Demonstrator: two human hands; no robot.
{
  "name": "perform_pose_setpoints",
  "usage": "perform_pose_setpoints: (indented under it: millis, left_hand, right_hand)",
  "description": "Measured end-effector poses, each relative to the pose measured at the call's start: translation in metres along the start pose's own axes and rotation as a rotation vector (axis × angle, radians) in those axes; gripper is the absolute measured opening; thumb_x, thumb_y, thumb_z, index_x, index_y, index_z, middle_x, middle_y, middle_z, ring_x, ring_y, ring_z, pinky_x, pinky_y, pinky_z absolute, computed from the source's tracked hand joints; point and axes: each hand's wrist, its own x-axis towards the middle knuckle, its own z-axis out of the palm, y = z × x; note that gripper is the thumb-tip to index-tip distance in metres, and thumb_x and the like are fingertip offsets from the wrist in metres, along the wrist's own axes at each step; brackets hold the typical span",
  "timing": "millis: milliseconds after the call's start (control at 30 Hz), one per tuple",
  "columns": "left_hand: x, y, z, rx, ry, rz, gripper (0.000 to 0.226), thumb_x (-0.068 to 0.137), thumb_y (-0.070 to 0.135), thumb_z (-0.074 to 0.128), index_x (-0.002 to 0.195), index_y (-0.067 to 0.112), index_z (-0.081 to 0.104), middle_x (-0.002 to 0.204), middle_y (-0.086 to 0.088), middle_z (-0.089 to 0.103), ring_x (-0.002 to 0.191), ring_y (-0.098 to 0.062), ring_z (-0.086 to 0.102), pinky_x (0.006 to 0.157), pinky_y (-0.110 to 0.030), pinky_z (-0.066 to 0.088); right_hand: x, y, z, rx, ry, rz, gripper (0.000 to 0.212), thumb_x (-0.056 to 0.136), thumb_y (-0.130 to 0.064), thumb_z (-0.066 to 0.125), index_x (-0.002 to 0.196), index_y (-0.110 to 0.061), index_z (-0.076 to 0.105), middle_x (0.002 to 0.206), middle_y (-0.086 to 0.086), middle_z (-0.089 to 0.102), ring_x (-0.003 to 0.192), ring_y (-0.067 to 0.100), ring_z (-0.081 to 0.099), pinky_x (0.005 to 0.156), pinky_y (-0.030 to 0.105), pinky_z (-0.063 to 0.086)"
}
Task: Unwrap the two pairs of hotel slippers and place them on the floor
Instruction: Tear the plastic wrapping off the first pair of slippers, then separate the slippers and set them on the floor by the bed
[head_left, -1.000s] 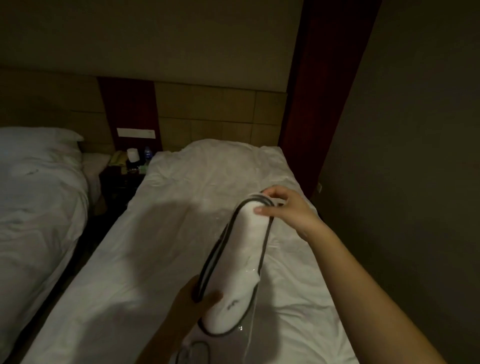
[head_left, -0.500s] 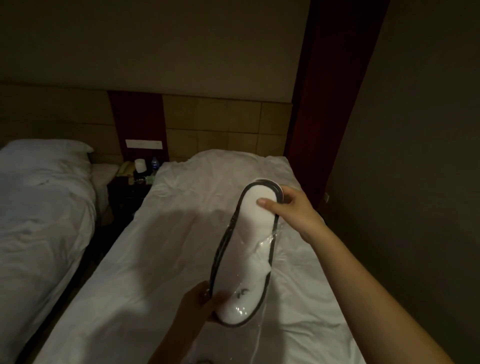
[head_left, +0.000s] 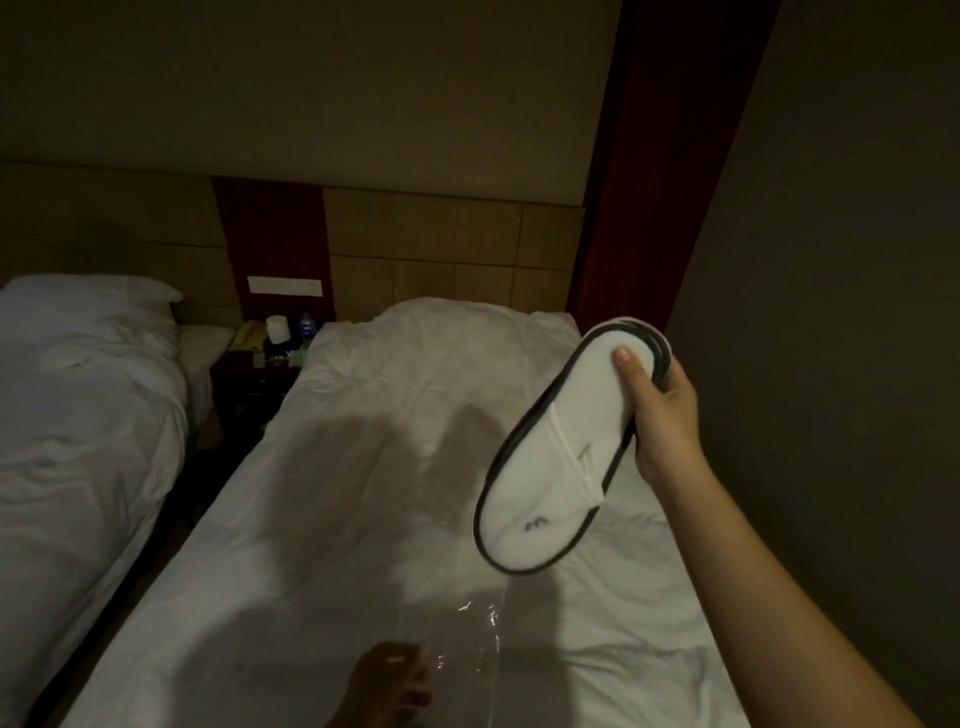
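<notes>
My right hand (head_left: 662, 415) grips the heel end of a pair of white slippers with dark trim (head_left: 545, 467), stacked flat together and held up above the bed, toe end hanging down to the left. The slippers are out of their wrapper. Low in the frame my left hand (head_left: 387, 686) pinches the clear plastic wrapper (head_left: 480, 639), which hangs limp and shiny just over the sheet. No second pair of slippers is in view.
A white-sheeted bed (head_left: 337, 493) lies below my hands, with a wall close on its right. A second bed (head_left: 78, 415) is at the left. Between them a dark nightstand (head_left: 254, 374) carries a cup, a bottle and small items. The gap of floor is narrow and dark.
My right hand has pulled the slippers up and to the right, out of the plastic wrapper. My left hand dropped lower and kept the empty wrapper.
</notes>
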Motion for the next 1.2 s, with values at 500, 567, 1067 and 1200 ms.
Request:
perform_pose_setpoints:
  millis: [500, 567, 1067, 1200]
  left_hand:
    - [-0.064, 0.13, 0.037, 0.055, -0.129, 0.516, 0.04, 0.099, 0.026, 0.037, 0.133, 0.009, 0.048, 0.133, -0.012, 0.057, 0.119, -0.026, 0.054, 0.102, -0.039, 0.037]
    - [-0.083, 0.154, 0.053, 0.217, -0.214, 0.623, 0.05, 0.086, 0.049, 0.05, 0.126, 0.02, 0.055, 0.123, -0.003, 0.064, 0.112, -0.019, 0.06, 0.099, -0.04, 0.046]
    - [-0.133, 0.21, 0.059, 0.104, 0.007, 0.998, 0.034, 0.081, 0.051, 0.059, 0.11, 0.032, 0.061, 0.105, 0.009, 0.07, 0.092, -0.004, 0.067, 0.075, -0.023, 0.055]
    - [-0.144, 0.215, 0.062, 0.095, -0.021, 0.992, 0.008, 0.087, 0.042, 0.057, 0.091, 0.042, 0.064, 0.095, 0.015, 0.071, 0.086, 0.004, 0.067, 0.066, -0.011, 0.052]
  right_hand:
    - [-0.028, 0.024, 0.01, -0.109, -0.097, 0.122, 0.014, 0.081, -0.032, 0.072, 0.093, -0.037, 0.067, 0.104, -0.006, 0.072, 0.092, 0.008, 0.069, 0.082, 0.03, 0.057]
    - [-0.032, 0.025, 0.019, -0.061, -0.116, 0.145, 0.016, 0.083, -0.029, 0.071, 0.097, -0.035, 0.067, 0.108, -0.001, 0.072, 0.095, 0.012, 0.07, 0.083, 0.032, 0.058]
    - [-0.068, 0.002, 0.026, -0.092, -0.411, 0.208, 0.03, 0.093, -0.057, 0.039, 0.091, -0.058, 0.069, 0.099, -0.028, 0.073, 0.099, -0.004, 0.067, 0.081, 0.016, 0.052]
    - [-0.068, -0.008, 0.027, -0.049, -0.353, 0.119, 0.032, 0.097, -0.044, 0.043, 0.092, -0.045, 0.075, 0.1, -0.016, 0.076, 0.097, 0.004, 0.071, 0.072, 0.014, 0.055]
